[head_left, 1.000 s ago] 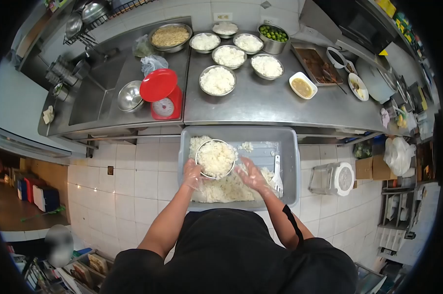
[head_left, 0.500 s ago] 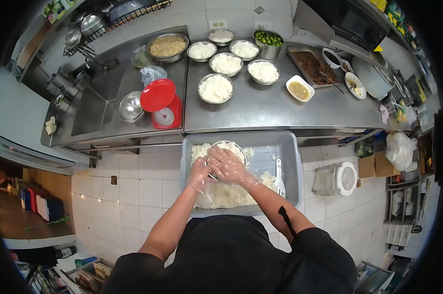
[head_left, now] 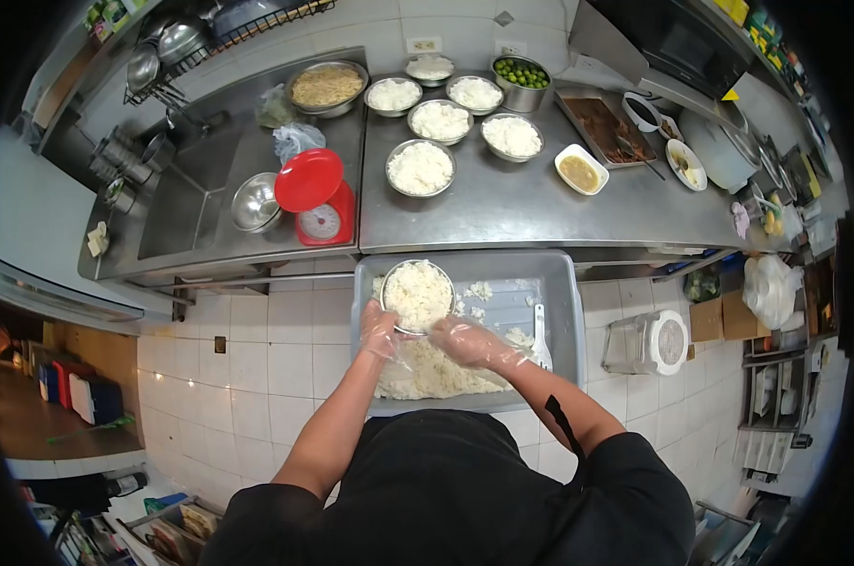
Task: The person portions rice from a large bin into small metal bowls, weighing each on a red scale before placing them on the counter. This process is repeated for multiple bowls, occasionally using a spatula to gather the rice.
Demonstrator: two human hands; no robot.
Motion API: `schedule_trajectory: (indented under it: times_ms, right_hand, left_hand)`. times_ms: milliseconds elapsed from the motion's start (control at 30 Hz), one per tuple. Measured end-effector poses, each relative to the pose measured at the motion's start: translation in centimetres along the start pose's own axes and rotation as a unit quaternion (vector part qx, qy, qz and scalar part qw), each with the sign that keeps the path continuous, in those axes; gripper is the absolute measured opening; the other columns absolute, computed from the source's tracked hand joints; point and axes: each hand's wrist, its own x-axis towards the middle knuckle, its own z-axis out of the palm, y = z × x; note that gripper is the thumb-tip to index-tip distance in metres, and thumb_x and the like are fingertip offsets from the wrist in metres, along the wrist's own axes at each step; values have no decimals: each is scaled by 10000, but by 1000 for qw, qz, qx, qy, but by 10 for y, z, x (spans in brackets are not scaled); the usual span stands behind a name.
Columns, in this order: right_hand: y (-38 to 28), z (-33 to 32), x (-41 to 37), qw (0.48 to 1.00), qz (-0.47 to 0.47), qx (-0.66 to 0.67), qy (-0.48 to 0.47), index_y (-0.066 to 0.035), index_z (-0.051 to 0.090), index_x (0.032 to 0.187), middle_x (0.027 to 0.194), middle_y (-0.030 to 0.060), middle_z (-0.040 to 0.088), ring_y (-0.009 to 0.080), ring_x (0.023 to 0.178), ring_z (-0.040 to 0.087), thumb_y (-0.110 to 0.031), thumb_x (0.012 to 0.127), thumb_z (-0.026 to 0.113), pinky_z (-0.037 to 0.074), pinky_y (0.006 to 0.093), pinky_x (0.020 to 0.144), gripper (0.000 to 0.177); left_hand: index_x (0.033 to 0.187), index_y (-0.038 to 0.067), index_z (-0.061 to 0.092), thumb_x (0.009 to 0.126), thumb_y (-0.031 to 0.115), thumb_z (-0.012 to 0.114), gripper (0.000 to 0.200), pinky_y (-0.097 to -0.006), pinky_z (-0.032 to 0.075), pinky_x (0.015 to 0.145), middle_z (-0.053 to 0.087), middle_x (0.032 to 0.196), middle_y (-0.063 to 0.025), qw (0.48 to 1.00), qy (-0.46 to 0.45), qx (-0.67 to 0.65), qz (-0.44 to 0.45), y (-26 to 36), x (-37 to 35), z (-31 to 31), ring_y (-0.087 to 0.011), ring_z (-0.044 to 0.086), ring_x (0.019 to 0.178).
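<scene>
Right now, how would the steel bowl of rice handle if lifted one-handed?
The bowl looks heaped, so probably heavy for its size. Smooth steel against the gloved left hand may slip. Tilted, loose rice would likely spill.

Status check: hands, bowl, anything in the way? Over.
Left hand grips bowl rim; bowl heaped with rice. Right hand beside bowl, over tub; grip unclear. Paddle lies apart, right.

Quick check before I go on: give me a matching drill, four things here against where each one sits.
1 red scale
2 limes bowl
3 white paddle
4 rice bowl

a held by the left hand over the grey tub
b back row, by the wall
c on the sink side, front edge
d lying in the tub, right side

Pairs: 1-c, 2-b, 3-d, 4-a
</scene>
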Motion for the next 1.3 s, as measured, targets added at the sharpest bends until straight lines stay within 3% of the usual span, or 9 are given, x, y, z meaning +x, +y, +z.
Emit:
schedule_trajectory:
  times_ms: [133, 200, 367, 533, 667, 833, 1033, 1167, 1300]
  right_hand:
    - [1, -9, -20, 991, 23, 74, -107, -41, 567, 1150, 1157, 197, 570, 381, 1105, 525, -169, 811, 616, 434, 429, 941, 365]
    - [0, 0, -11, 975, 106, 105, 167, -69, 512, 1275, 1262, 216, 527, 393, 1170, 494, -179, 785, 666, 409, 424, 993, 525]
    - [-4, 9, 22, 973, 56, 1, 223, -45, 585, 1117, 1129, 235, 578, 400, 1104, 529, -148, 755, 698, 442, 447, 925, 393]
    - [-1, 22, 21, 994, 87, 45, 42, -25, 614, 821, 956, 191, 615, 365, 978, 582, -112, 732, 653, 474, 446, 827, 131]
    - [-11, 9, -4, 988, 102, 5, -112, -29, 633, 836, 927, 182, 622, 372, 899, 595, -123, 780, 617, 485, 452, 802, 110]
    - [5, -8, 15, 949, 142, 78, 270, -8, 595, 1097, 1085, 234, 594, 384, 1071, 557, -192, 883, 539, 459, 456, 893, 287]
    - [14, 0, 43, 956, 100, -122, 248, 111, 339, 1365, 1400, 310, 366, 420, 1319, 354, -376, 942, 414, 269, 445, 1105, 650]
    - [8, 3, 34, 981, 77, 6, 179, 109, 311, 1382, 1408, 292, 371, 409, 1333, 340, -371, 946, 408, 246, 448, 1119, 655]
    - [-13, -36, 38, 958, 97, -152, 223, -41, 294, 1450, 1462, 231, 324, 363, 1387, 256, -388, 946, 415, 179, 527, 1108, 624]
  left_hand:
    - [1030, 47, 388, 697, -70, 460, 360, -510, 607, 527, 547, 1033, -213, 999, 23, 37, 3, -7, 9, -19, -400, 659, 836]
    - [1038, 48, 390, 691, -69, 464, 373, -487, 604, 508, 549, 1021, -195, 1000, -8, -9, 5, -10, 8, -21, -379, 659, 796]
    - [1012, 62, 411, 694, -60, 479, 348, -457, 601, 492, 545, 980, -161, 1000, -5, 17, -6, -16, 10, -13, -324, 645, 721]
    - [989, 81, 447, 700, -62, 485, 324, -448, 599, 482, 548, 908, -116, 996, 24, 91, 6, -28, 22, -16, -273, 630, 684]
    - [948, 65, 460, 678, -84, 474, 309, -462, 587, 447, 566, 849, -118, 998, 37, 25, 43, -22, 10, -4, -276, 624, 608]
    - [951, 59, 455, 696, -86, 460, 294, -455, 584, 436, 567, 864, -128, 996, 29, 81, 19, -17, 12, -12, -279, 635, 633]
    - [937, 62, 434, 712, -83, 462, 270, -460, 586, 443, 499, 808, -90, 996, -47, 69, -21, -15, 0, 4, -248, 594, 610]
    - [950, 54, 445, 714, -73, 484, 271, -456, 577, 426, 516, 828, -101, 999, -24, 28, -13, -26, 3, -12, -249, 585, 589]
    - [947, 43, 426, 696, -61, 518, 287, -452, 573, 433, 545, 875, -137, 998, -10, 66, -17, 4, -8, -18, -275, 618, 648]
